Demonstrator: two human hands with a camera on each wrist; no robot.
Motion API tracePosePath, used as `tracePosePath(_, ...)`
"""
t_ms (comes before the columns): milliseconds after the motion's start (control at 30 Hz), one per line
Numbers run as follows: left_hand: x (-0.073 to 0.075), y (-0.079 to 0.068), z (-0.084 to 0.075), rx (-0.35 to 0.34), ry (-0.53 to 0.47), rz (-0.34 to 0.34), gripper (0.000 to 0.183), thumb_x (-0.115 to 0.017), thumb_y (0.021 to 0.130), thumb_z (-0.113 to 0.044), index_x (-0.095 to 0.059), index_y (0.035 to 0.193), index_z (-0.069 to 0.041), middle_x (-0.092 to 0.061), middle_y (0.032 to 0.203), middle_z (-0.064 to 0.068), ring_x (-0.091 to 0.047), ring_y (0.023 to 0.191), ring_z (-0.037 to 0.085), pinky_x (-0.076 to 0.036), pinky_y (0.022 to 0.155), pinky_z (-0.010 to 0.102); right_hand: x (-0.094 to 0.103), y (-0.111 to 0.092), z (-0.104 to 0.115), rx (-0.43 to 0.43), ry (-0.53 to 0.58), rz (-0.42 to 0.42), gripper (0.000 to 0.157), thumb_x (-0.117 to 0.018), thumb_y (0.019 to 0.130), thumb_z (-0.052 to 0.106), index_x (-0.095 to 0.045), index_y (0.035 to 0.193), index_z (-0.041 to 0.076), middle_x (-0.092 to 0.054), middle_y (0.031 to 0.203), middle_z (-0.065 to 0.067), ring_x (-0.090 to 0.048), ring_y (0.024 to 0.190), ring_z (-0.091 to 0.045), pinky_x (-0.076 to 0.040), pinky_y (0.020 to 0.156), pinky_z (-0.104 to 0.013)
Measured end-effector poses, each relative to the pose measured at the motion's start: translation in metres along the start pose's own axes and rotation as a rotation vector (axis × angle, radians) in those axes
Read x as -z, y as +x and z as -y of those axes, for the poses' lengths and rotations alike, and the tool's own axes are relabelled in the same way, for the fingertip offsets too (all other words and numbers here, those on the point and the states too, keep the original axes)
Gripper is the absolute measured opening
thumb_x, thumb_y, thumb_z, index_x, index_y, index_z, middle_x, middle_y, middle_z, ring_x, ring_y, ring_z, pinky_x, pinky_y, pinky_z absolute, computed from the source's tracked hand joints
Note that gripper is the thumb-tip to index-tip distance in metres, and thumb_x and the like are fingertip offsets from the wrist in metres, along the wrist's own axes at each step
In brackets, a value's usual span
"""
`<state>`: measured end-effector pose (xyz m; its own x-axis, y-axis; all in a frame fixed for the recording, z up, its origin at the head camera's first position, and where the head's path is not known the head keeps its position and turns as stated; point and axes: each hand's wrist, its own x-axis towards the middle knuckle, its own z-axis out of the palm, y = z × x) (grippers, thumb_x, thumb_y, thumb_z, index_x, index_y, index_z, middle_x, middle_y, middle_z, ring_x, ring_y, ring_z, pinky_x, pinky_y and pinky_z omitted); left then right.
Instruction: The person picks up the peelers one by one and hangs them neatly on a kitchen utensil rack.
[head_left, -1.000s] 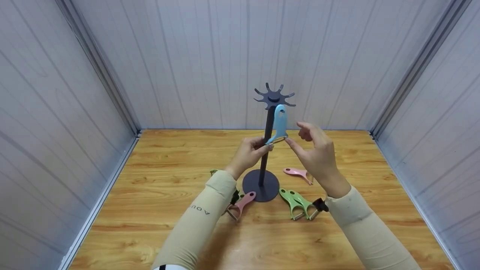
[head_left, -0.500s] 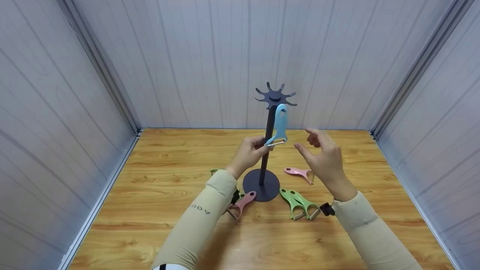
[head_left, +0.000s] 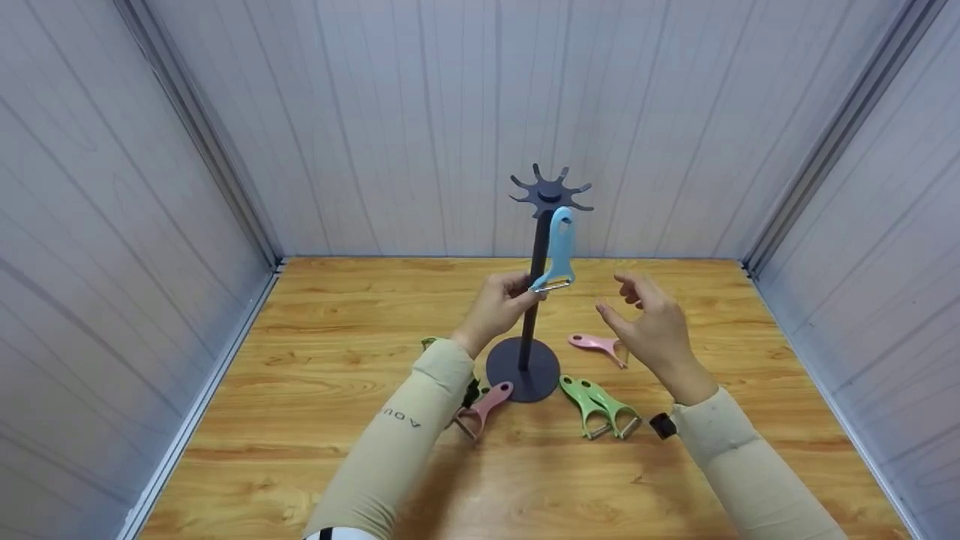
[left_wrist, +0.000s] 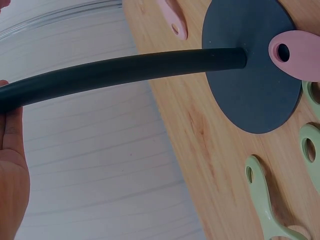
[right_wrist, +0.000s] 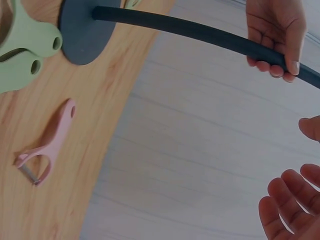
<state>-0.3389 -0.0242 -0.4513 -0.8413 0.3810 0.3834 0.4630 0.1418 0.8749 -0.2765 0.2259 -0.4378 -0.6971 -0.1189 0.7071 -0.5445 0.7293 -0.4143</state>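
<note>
A dark metal stand with a round base and a star-shaped top of curved hooks stands upright on the table. From a front hook hangs a light blue peeler, its blade end down. My left hand grips the stand's pole just below the peeler; the right wrist view shows that hand's thumb and fingers around the pole. To the right of the pole my right hand is held in the air, fingers loosely bent and apart from the peeler, holding nothing.
A pink peeler lies right of the base, and two overlapping green peelers lie in front of it. Left of the base, another pink peeler and green ones are partly behind my left sleeve. Pale panel walls surround the table.
My right hand has drawn away from the blue peeler, moving right and down. The peeler stays hanging on its hook. My left hand keeps its place on the pole.
</note>
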Motion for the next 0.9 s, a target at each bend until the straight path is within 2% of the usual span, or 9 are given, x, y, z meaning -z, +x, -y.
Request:
tracePosePath(333, 0.001, 0.000, -0.001, 0.031, -0.023, 0.007, 0.017, -0.068, 0.093, -0.020, -0.074, 0.101, -0.006, -0.072, 0.095, 0.005, -0.070, 0.094, 0.026, -0.057, 0.081, 0.031, -0.006, -0.012, -0.017, -0.067, -0.072, 0.139, 0.056, -0.086, 0.076, 0.029, -0.064, 0.121, 0.006, -0.064, 0.095, -0.010, -0.064, 0.084, -0.027, -0.054, 0.071, -0.045)
tracePosePath(500, 0.001, 0.000, -0.002, 0.022, 0.004, 0.004, 0.010, -0.068, 0.093, -0.018, -0.074, 0.097, -0.011, -0.072, 0.091, 0.000, -0.069, 0.085, 0.014, -0.057, 0.078, 0.029, -0.008, -0.018, -0.026, -0.081, -0.103, 0.215, 0.059, -0.085, 0.077, 0.033, -0.062, 0.125, 0.007, -0.064, 0.098, -0.010, -0.065, 0.088, -0.031, -0.054, 0.072, -0.047)
tracePosePath(600, 0.000, 0.000, -0.003, 0.015, 0.006, 0.004, 0.009, -0.068, 0.093, -0.018, -0.073, 0.096, -0.012, -0.071, 0.089, -0.001, -0.068, 0.082, 0.011, -0.057, 0.076, 0.029, -0.009, -0.021, -0.030, -0.112, -0.113, 0.270, 0.060, -0.083, 0.078, 0.035, -0.061, 0.127, 0.008, -0.065, 0.102, -0.012, -0.065, 0.091, -0.032, -0.054, 0.074, -0.048)
tracePosePath(900, -0.002, -0.001, -0.003, 0.004, -0.033, 0.012, 0.016, -0.068, 0.093, -0.019, -0.073, 0.099, -0.004, -0.072, 0.093, 0.005, -0.068, 0.085, 0.013, -0.057, 0.079, 0.030, -0.011, -0.034, -0.043, -0.197, -0.134, 0.453, 0.062, -0.080, 0.082, 0.035, -0.058, 0.131, 0.005, -0.065, 0.112, -0.016, -0.064, 0.098, -0.033, -0.053, 0.074, -0.050)
